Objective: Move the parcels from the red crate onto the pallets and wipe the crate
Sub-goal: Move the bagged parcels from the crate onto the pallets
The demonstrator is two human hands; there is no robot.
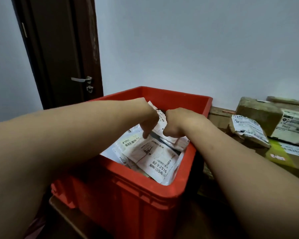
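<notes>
Red plastic crate (162,191), open-topped, at centre on brown wooden boards (67,214), filled well up its walls with flat parcels; topmost a pale mailer bag (155,157) lying label up, marked 82-5-2516, with a barcoded white bag (128,144) partly under it on its left side. One white mailer (160,122) stands tilted up out of the heap, between the two hands. Left hand (149,118): over the crate's far half, fingers bent downward and closed on the raised mailer, index fingertip touching the bags below. Right hand (176,125): just beside the left, fingers curled tight under at the mailer's lower edge; what they grip cannot be told. Outside the crate, to its right: stacked brown cardboard boxes (259,112), a crumpled labelled parcel (248,131), a yellow-green box (280,156). Behind: pale wall (197,49), dark brown door (62,49) with metal lever handle (81,79)
</notes>
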